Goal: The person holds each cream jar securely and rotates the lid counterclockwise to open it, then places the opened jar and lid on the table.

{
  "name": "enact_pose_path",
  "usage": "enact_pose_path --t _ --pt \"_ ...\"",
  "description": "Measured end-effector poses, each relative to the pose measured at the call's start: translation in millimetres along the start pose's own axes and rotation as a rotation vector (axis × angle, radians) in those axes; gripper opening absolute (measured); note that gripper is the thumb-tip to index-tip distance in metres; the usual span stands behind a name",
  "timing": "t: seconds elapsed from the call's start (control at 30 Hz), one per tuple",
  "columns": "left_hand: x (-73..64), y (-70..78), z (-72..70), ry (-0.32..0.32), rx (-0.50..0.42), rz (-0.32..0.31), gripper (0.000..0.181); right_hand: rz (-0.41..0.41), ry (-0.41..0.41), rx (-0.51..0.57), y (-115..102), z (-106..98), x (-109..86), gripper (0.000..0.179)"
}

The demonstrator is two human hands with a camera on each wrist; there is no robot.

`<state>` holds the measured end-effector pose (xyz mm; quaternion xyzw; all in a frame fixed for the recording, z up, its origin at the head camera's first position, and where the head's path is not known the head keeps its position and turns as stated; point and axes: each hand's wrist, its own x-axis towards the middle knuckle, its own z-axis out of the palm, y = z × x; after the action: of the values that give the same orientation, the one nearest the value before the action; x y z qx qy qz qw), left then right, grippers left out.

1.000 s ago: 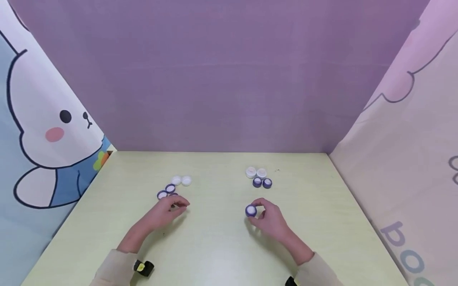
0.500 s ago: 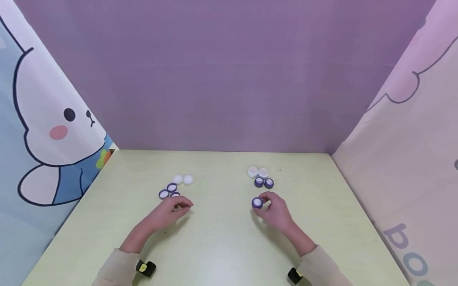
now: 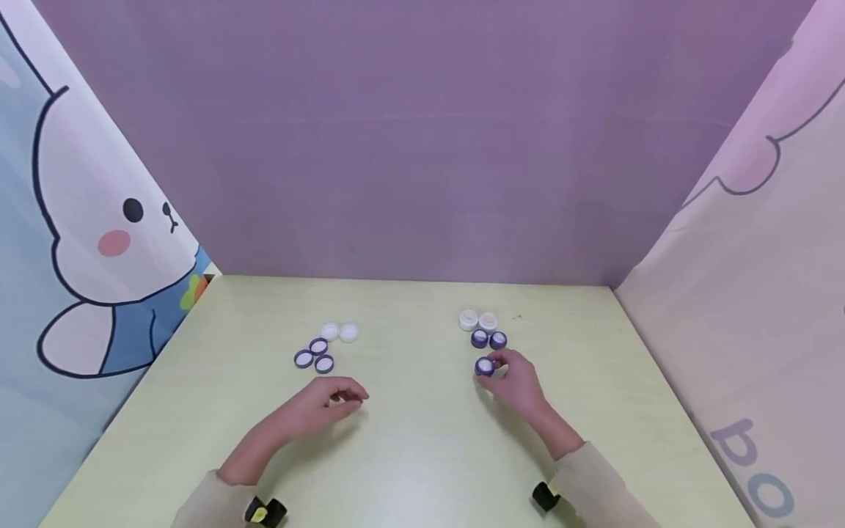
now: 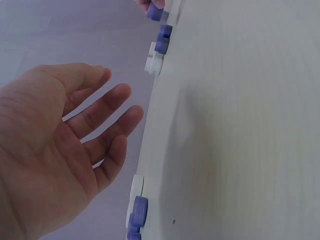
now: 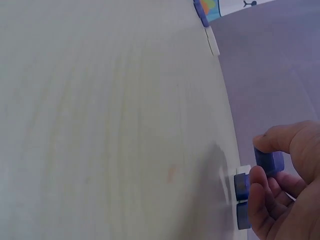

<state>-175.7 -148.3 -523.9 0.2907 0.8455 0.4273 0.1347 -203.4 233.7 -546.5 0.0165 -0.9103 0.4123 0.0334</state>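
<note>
My right hand (image 3: 518, 383) pinches a small round purple jar (image 3: 485, 366) with a white middle between thumb and fingers, just in front of two purple jars (image 3: 479, 339). Behind those stand two white jars (image 3: 468, 320). In the right wrist view the held purple jar (image 5: 267, 161) appears tilted, partly covered by the fingers. My left hand (image 3: 317, 407) holds nothing; its fingers are loosely bent above the table. Ahead of it lie three purple lids (image 3: 318, 345) with white insides and two white lids (image 3: 348, 333). The left wrist view shows the bare palm (image 4: 55, 150).
The pale wooden table (image 3: 409, 455) ends at a purple backdrop (image 3: 422, 147). A cartoon-printed sheet (image 3: 119, 293) stands along the left side, and a pale printed sheet (image 3: 746, 308) along the right. A small dark camera (image 3: 546, 496) is on the right wrist.
My right hand has carried the purple jar forward and a little right, closer to the other purple jars. The left hand has drawn back from the purple lids, uncovering the nearest one.
</note>
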Motion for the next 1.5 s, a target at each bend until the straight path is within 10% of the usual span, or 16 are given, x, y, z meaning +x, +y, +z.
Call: enact_pose_path --t 1.5 --pt "-20.3 -6.5 7.9 -0.002 -0.041 -0.067 0.018 0.160 0.046 -0.147 23.8 9.3 35.1 0.040"
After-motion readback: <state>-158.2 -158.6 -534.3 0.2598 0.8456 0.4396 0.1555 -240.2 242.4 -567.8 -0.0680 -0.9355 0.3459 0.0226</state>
